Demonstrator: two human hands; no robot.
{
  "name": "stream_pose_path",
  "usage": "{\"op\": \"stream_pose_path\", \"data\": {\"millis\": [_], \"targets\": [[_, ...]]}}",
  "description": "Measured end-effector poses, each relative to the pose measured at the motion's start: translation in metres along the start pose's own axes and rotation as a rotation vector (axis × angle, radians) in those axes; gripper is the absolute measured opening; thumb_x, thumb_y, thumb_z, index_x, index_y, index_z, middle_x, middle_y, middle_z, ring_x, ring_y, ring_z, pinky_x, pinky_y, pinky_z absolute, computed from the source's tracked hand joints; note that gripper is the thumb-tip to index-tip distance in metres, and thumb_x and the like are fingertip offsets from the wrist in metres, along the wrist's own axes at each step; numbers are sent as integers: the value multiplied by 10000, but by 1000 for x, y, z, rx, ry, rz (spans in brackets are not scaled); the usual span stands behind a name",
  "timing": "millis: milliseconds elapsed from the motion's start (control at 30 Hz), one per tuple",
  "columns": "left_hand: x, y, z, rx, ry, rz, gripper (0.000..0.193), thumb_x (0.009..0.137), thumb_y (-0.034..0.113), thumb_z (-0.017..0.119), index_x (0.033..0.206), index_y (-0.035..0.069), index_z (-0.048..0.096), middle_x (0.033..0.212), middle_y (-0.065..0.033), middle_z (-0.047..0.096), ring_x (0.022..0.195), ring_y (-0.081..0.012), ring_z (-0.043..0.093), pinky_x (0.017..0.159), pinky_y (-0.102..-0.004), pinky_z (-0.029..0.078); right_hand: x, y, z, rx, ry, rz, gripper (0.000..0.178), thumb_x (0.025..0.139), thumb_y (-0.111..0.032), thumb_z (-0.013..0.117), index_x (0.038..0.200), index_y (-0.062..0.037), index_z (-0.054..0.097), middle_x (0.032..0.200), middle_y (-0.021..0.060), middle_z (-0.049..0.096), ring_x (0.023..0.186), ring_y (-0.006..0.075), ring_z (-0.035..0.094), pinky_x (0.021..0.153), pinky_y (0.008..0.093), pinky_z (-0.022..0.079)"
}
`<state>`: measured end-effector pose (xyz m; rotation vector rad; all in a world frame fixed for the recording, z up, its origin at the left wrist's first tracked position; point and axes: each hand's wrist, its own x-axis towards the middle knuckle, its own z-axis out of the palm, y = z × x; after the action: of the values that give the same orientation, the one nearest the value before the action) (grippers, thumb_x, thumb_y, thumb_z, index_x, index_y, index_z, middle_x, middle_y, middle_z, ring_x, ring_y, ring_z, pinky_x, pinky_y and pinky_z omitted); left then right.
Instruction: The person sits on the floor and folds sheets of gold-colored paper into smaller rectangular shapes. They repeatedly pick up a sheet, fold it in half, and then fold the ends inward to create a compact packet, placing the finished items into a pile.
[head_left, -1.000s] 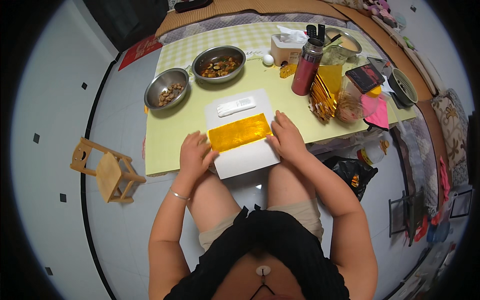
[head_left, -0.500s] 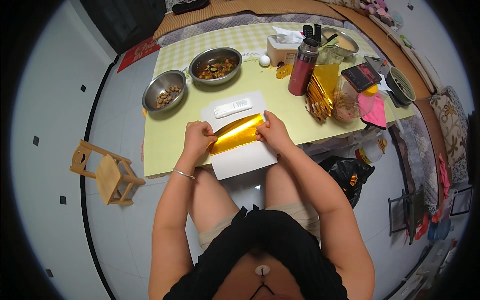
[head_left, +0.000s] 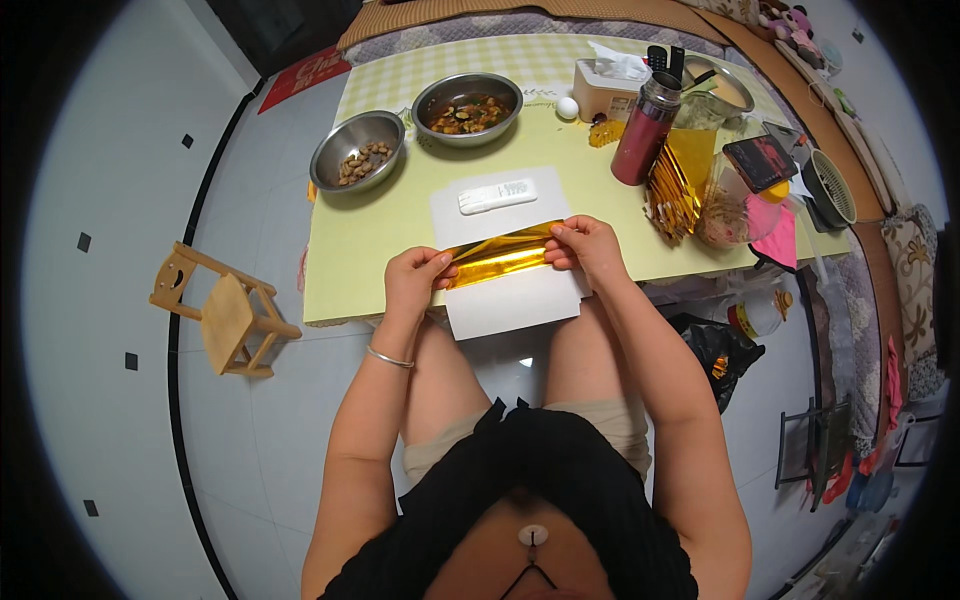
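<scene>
A sheet of shiny gold foil paper is stretched between my hands, its far edge folded or curled over. My left hand pinches the left end between thumb and fingers. At the right end my right hand grips the foil in the same way. Beneath the foil lies a flat white card, which sticks out past the table's near edge over my lap. A white plastic-looking bar rests on the card's far part, beyond the foil.
Two steel bowls, one with nuts and one with food, stand at the far left. To the right are a red thermos, folded gold papers, a tissue box and a phone. A wooden chair stands left.
The foil has gone from a fairly flat, slanted sheet to a narrower, more level strip with its far edge turned over. Both hands still hold its ends. The whole view has shifted slightly.
</scene>
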<state>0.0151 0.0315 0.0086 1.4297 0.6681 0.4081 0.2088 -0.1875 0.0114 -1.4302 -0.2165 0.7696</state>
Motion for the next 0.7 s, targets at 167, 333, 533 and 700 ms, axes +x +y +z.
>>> {"op": "stream_pose_path", "data": {"millis": [167, 333, 533, 700], "targets": [[0, -12, -4, 301, 35, 126, 151, 898, 78, 748, 800, -19, 685, 801, -74, 687, 652, -123, 591, 615, -257, 501, -5, 2, -6, -181, -13, 14, 147, 984, -124, 656, 906, -1, 635, 745, 88, 699, 569, 141, 685, 469, 246, 531], [-5, -16, -6, 664, 97, 365, 243, 788, 85, 813, 674, -4, 618, 768, -84, 593, 692, -179, 564, 627, -319, 469, -15, -6, -4, -466, 13, 13, 179, 971, -120, 660, 834, -6, 637, 669, 67, 675, 526, 113, 654, 453, 258, 508], [-10, -12, -3, 738, 70, 431, 282, 735, 62, 821, 654, 6, 557, 750, -88, 564, 697, -209, 552, 622, -326, 461, -17, -5, -3, -555, 19, -31, 175, 947, -115, 668, 809, -10, 642, 636, 58, 668, 509, 113, 634, 464, 271, 486], [-12, -10, -1, 749, 62, 461, 287, 721, 50, 822, 658, 5, 545, 775, -92, 567, 699, -217, 553, 629, -335, 471, -14, 0, -6, -663, 25, -115, 164, 890, -105, 670, 765, -1, 644, 606, 81, 659, 509, 152, 636, 515, 313, 498]]}}
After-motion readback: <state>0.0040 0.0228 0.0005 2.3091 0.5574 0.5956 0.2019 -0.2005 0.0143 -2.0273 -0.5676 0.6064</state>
